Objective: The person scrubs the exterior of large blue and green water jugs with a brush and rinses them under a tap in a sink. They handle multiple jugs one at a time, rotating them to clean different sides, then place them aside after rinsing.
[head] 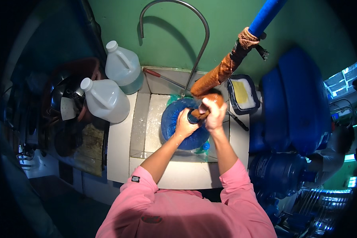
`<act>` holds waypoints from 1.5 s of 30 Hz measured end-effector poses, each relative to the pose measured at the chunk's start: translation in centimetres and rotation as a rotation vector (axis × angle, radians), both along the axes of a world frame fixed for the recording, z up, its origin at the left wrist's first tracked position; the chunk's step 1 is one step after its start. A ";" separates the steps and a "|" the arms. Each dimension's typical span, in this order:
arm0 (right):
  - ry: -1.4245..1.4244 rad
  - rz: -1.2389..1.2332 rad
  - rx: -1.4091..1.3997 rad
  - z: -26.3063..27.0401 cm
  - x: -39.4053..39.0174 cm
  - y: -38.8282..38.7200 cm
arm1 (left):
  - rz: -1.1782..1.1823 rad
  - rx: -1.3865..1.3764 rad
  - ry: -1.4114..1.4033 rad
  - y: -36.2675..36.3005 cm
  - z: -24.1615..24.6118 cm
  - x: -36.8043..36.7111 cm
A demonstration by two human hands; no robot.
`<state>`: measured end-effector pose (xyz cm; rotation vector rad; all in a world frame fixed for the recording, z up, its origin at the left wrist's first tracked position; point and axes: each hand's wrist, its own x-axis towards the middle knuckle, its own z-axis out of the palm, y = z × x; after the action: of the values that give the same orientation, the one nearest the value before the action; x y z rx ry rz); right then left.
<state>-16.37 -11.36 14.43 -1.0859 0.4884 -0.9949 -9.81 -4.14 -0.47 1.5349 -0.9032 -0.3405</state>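
In the tiled sink (138, 134) a large blue water jug (174, 119) stands with its mouth up. My left hand (186, 126) grips the jug by its neck. My right hand (214, 114) is closed, slightly blurred, on an orange-brown wrapped end at the jug's mouth. A long pole (215, 78), blue above and wrapped in orange-brown material with cloth ties, reaches down to just above my right hand; how it joins the part in my grip is not clear. A small blue cap (206, 146) lies beside the jug's base.
Two white plastic jugs (107, 99) stand left of the sink. A curved metal faucet (206, 32) rises behind it. On the right are a dark tub with a yellow sponge (240, 91), a black-handled knife (239, 122) and blue water jugs (276, 172). Another person (333, 157) is at far right.
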 end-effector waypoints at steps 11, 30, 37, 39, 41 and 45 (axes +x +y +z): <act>0.550 0.067 -0.356 -12.3 -2.2 2.9 | -0.417 -0.219 0.220 -2.4 12.2 3.1; 0.563 -0.203 -0.290 -10.8 1.4 -1.9 | -0.373 -0.010 0.090 -4.8 11.0 4.5; 0.617 0.315 -0.474 -13.6 0.5 -4.1 | -0.347 -0.056 0.144 -4.5 12.1 4.6; 0.689 0.287 -0.530 -11.8 0.2 -4.3 | -0.388 0.217 0.070 -4.0 13.9 5.3; 0.678 0.324 -0.449 -8.2 -0.2 -4.6 | -0.495 0.139 0.022 -3.7 16.2 6.2; 0.310 0.075 -0.605 2.9 0.1 -6.7 | -0.618 -0.041 0.056 -4.1 21.4 7.5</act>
<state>-16.22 -18.11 17.34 -1.8054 0.3970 -0.9339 -2.36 -8.26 20.92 1.1729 -1.3213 -0.7965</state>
